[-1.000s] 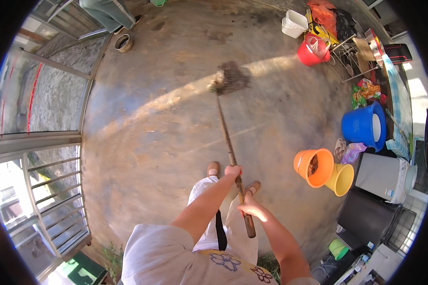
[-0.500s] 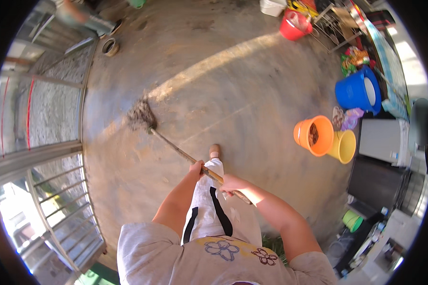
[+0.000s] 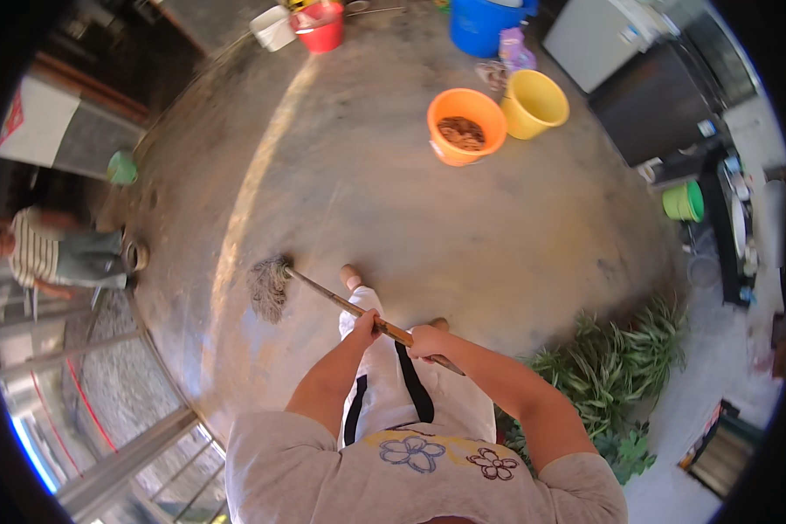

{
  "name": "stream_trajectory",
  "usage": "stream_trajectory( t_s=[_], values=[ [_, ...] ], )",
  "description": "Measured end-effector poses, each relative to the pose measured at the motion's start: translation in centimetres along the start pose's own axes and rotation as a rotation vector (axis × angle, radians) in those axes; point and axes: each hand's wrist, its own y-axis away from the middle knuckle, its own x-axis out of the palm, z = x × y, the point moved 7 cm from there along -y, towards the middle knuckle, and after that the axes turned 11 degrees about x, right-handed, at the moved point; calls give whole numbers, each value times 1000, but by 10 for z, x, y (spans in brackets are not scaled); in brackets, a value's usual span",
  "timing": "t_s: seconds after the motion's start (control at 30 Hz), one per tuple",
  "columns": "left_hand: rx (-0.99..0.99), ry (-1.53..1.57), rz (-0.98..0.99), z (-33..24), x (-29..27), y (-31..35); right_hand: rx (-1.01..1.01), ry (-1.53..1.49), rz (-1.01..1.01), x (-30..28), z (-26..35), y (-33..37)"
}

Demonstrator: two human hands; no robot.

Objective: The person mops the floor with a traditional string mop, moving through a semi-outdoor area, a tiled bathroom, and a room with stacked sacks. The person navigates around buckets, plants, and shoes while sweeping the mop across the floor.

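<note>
A mop with a long wooden handle (image 3: 330,295) slants across in front of my body. Its grey, stringy head (image 3: 269,288) rests on the concrete floor, left of and ahead of my feet. My left hand (image 3: 367,326) is wrapped round the middle of the handle. Closer to the top end, my right hand (image 3: 426,342) grips it, and a short stub of the handle sticks out past that hand.
Ahead stand an orange bucket (image 3: 448,155) with brown pieces inside, a yellow bucket (image 3: 534,103), a red bucket (image 3: 320,37) and a blue tub (image 3: 482,28). Leafy plants (image 3: 607,371) grow close on my right. A person in a striped shirt (image 3: 39,247) is at the far left.
My view has turned to the right, so the buckets now lie ahead and the plants show. The mop head has come nearer to my feet. Both hands stay on the handle.
</note>
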Motion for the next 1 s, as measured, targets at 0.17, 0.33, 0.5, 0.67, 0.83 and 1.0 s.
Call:
stream_trajectory(
  t_s=[0.17,0.33,0.5,0.67,0.83,1.0],
  values=[
    [-60,-206,116,91,122,32,68,-224,-30,7,-147,67],
    [-83,-444,218,173,236,75,149,-629,-73,29,-272,138],
    [-109,-695,401,245,345,100,220,-1051,-161,51,-372,183],
    [-59,-888,563,272,477,101,178,-1503,-193,17,-439,200],
    [51,-990,651,295,629,52,202,-1564,-326,-80,-528,188],
    [252,-1165,682,303,794,-13,168,-1660,-382,-194,-628,160]
  ],
)
